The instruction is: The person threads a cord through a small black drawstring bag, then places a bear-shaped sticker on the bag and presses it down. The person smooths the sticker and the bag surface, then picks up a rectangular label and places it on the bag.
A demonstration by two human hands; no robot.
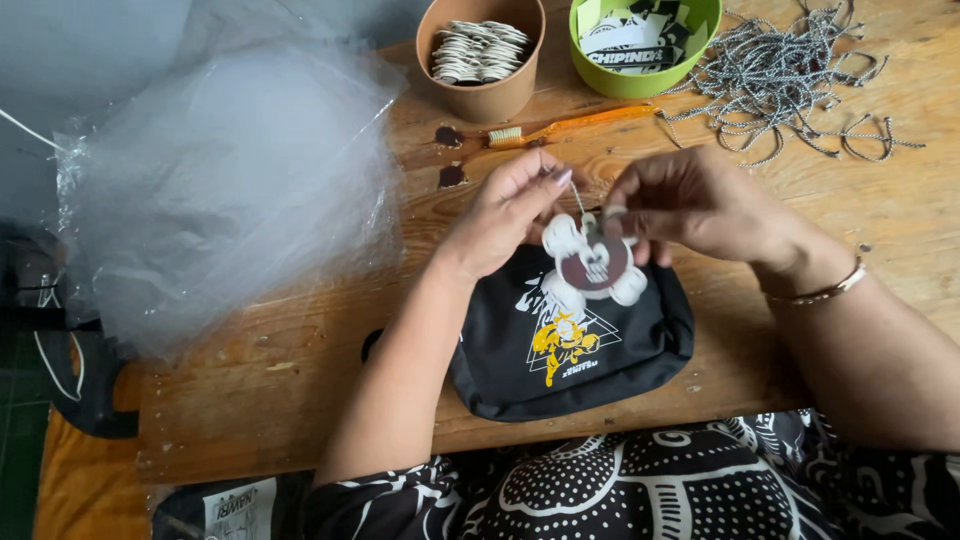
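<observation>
A worn wooden desk point(300, 370) lies under me, scratched and stained, with a heap of clear plastic bags point(220, 180) on its left part. My left hand point(505, 210) and right hand point(690, 200) meet just above a black pouch point(575, 345) that lies flat near the desk's front edge; it carries a yellow and white print. Both hands pinch a thin speckled cord point(578, 198) from which hangs a cardboard tag point(594, 262), white and lobed at the corners with a dark round middle, resting on the pouch's top edge. Behind my hands lies an orange toothbrush point(570, 126), then a brown cup point(481, 55) of stacked tags, a green bowl point(645, 45) of printed cards and a tangle of speckled cords point(790, 80).
</observation>
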